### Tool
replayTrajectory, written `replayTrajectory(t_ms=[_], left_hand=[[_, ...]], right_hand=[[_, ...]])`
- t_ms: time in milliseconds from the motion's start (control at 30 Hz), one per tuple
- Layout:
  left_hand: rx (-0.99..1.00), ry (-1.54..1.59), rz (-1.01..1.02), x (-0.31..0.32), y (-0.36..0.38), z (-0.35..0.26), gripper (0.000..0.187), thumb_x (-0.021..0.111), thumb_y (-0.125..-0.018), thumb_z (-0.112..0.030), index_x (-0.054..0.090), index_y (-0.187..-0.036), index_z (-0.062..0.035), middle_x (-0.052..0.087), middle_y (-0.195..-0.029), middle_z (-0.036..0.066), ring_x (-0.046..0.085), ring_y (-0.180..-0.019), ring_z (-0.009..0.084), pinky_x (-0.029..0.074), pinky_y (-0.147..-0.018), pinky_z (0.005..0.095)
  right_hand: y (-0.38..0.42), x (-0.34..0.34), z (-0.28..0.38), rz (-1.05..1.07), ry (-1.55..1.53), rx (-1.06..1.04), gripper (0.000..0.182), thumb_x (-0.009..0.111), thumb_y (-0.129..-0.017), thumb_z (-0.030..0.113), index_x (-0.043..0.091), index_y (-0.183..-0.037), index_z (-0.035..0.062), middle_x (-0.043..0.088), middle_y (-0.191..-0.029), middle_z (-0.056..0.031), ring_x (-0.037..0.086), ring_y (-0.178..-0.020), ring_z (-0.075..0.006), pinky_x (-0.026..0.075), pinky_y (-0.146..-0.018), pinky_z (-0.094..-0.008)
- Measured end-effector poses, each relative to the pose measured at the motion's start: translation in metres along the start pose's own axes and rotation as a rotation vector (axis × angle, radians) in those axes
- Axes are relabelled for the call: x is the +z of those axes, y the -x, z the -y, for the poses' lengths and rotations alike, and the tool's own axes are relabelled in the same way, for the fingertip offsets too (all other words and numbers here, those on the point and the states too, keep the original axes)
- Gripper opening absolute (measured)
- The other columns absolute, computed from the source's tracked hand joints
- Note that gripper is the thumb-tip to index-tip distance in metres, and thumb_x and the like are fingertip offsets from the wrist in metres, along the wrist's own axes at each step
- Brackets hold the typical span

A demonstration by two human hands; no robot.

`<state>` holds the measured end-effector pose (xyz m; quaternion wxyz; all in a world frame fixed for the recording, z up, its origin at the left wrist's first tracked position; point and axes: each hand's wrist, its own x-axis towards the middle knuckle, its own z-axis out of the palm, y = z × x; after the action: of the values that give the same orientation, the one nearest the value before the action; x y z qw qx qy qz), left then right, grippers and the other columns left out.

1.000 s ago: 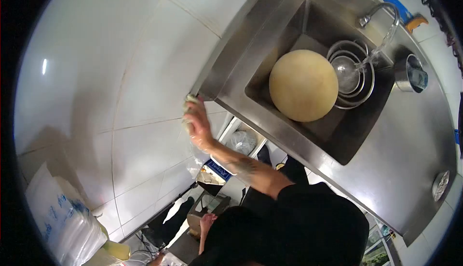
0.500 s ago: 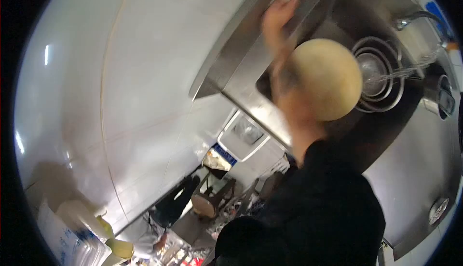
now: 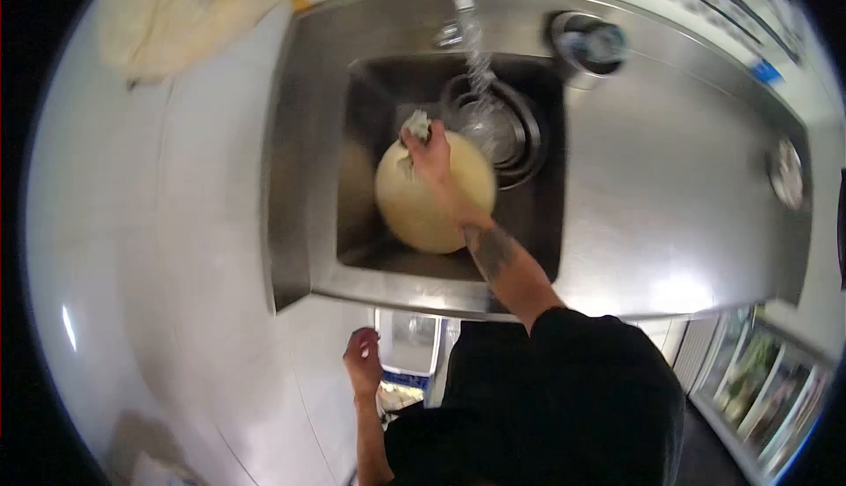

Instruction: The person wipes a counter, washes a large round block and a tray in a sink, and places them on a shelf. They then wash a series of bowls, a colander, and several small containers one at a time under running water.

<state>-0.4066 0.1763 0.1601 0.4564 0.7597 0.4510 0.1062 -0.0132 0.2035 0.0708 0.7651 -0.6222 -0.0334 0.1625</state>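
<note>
right hand (image 3: pixel 428 156) grips a pale cloth (image 3: pixel 417 125) over the round board (image 3: pixel 448 208); contact cannot be confirmed. board lies in the sink (image 3: pixel 538 244), beside nested bowls (image 3: pixel 515 144) under running water (image 3: pixel 478 67). left hand (image 3: pixel 362 361) hangs near the bench's (image 3: pixel 397 290) front edge, partly open, fingers curled. metal cup (image 3: pixel 582 56) stands right of the tap (image 3: pixel 449 35).

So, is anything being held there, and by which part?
The right hand grips what looks like a pale rag, bunched, seemingly around its middle.
</note>
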Motion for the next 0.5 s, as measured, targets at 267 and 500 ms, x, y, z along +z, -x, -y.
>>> replayTrajectory(t_ms=[267, 500], left_hand=[[0.489, 0.02, 0.631, 0.177, -0.238, -0.068, 0.028, 0.063, -0.087, -0.011, 0.057, -0.114, -0.0052, 0.063, -0.104, 0.009, 0.061, -0.092, 0.0203, 0.051, -0.076, 0.0334], [0.592, 0.387, 0.738, 0.311, -0.374, -0.125, 0.062, 0.068, -0.084, -0.015, 0.037, -0.136, -0.0042, 0.04, -0.137, 0.014, 0.045, -0.121, 0.0321, 0.038, -0.099, 0.0409]], right_hand=[[-0.096, -0.077, 0.061, 0.059, 1.594, -0.375, 0.037, 0.067, -0.077, 0.035, 0.066, -0.108, 0.0146, 0.064, -0.088, -0.0163, 0.064, -0.081, -0.0356, 0.054, -0.072, -0.0425], [-0.124, -0.074, 0.108, 0.212, 1.088, -0.293, 0.033, 0.073, -0.066, 0.022, 0.062, -0.091, 0.003, 0.062, -0.091, -0.0224, 0.061, -0.084, -0.0423, 0.051, -0.069, -0.0442]])
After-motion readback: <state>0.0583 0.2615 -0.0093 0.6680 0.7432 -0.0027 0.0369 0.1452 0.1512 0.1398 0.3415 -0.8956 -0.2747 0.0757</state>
